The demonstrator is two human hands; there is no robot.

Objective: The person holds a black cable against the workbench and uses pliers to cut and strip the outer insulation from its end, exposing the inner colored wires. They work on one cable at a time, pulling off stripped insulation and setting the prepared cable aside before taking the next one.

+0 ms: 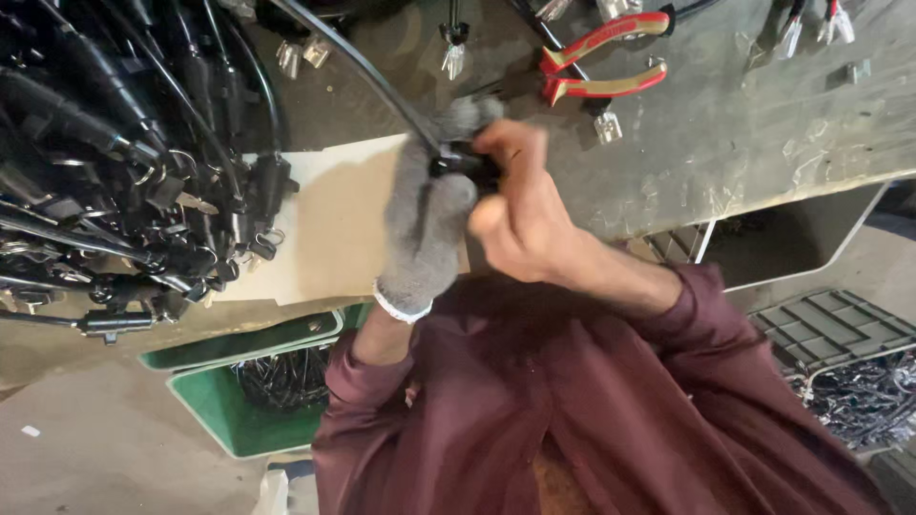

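My left hand (426, 215) wears a grey knit glove and grips a black cable (367, 69) that runs up and left across the bench. A small black fitting (465, 165) sits at the cable's near end, between both hands. My right hand (515, 205) is bare and closed around that fitting, touching the gloved fingers. Both arms wear dark red sleeves. How the fitting sits on the cable is hidden by the fingers.
A heap of black cables with metal ends and keys (124, 181) fills the left. Red-handled pliers (601, 59) lie at the bench's (763, 124) far side. A beige card sheet (329, 224) lies under my hands. A green bin (224, 410) stands below, grey crates (830, 329) right.
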